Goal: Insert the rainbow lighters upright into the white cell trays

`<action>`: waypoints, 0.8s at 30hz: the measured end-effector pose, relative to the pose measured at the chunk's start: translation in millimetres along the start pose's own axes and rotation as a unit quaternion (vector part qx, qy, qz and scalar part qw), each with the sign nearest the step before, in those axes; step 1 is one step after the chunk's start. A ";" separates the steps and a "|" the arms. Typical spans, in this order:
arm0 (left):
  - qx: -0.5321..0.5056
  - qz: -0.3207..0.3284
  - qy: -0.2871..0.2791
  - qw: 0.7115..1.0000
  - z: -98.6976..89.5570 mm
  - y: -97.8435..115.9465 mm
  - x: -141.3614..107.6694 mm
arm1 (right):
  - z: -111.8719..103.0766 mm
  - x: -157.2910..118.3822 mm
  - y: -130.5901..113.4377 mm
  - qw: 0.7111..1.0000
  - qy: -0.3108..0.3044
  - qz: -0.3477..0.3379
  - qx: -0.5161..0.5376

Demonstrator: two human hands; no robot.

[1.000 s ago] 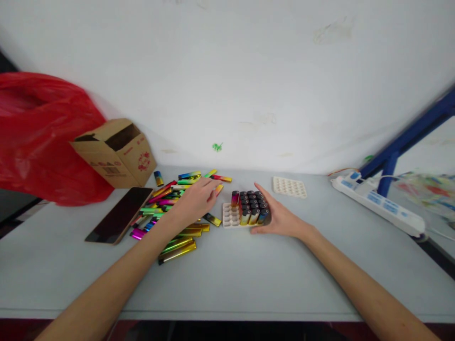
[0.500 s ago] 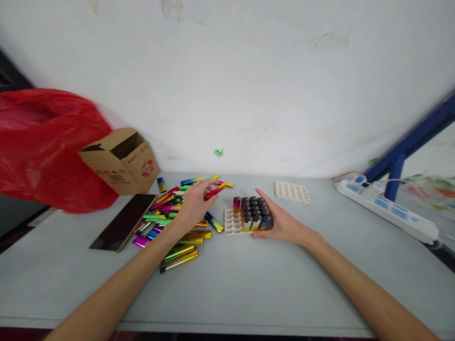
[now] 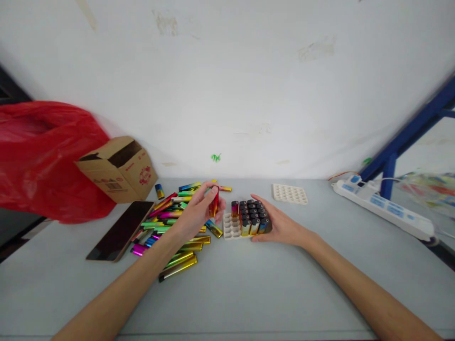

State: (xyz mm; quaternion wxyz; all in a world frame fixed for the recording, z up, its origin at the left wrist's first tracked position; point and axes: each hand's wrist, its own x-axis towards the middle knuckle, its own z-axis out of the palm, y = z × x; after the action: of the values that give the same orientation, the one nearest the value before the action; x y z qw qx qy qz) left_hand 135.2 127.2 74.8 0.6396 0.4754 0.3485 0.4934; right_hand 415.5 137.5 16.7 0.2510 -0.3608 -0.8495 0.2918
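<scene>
Between the thumb and fingers of my left hand (image 3: pixel 204 206) is a shiny red-and-yellow lighter (image 3: pixel 214 204), held nearly upright just left of the white tray (image 3: pixel 232 229). Several black-topped lighters (image 3: pixel 254 218) stand packed in the tray's right part. One purple-red lighter (image 3: pixel 235 209) stands apart from them, at the back of the left part, where bare holes show. My right hand (image 3: pixel 279 222) is curved around the right side of the packed lighters, thumb in front and fingers behind. Under and beside my left forearm lies a loose heap of colourful lighters (image 3: pixel 177 260).
A dark-screened phone (image 3: pixel 121 232) lies left of the heap, with an open cardboard box (image 3: pixel 124 170) and a red plastic bag (image 3: pixel 50 161) behind it. A second white tray (image 3: pixel 290 193) lies near the wall. A white power strip (image 3: pixel 386 206) is at the right.
The red lighter in my left hand has turned from slanting to nearly upright. My left hand has shifted slightly right, towards the tray. My right hand stays around the packed lighters.
</scene>
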 end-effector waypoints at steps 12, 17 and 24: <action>-0.013 -0.130 -0.022 0.991 3.4 -5.6 0.3 | 0.6 -2.3 0.9 1.000 0.001 0.003 -0.006; 0.016 -0.147 -0.008 0.989 5.8 -9.3 -3.2 | 0.3 -2.2 -0.7 1.000 0.001 0.007 -0.002; 0.013 -0.116 -0.018 0.993 1.7 -11.5 -1.9 | 1.2 -3.7 -1.2 1.000 0.004 0.009 -0.003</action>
State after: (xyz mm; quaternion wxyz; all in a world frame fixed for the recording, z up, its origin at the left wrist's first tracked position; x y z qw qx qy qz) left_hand 139.7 124.2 64.3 0.6924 0.4491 0.3962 0.4025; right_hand 416.4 133.6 15.9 0.2503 -0.3705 -0.8462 0.2900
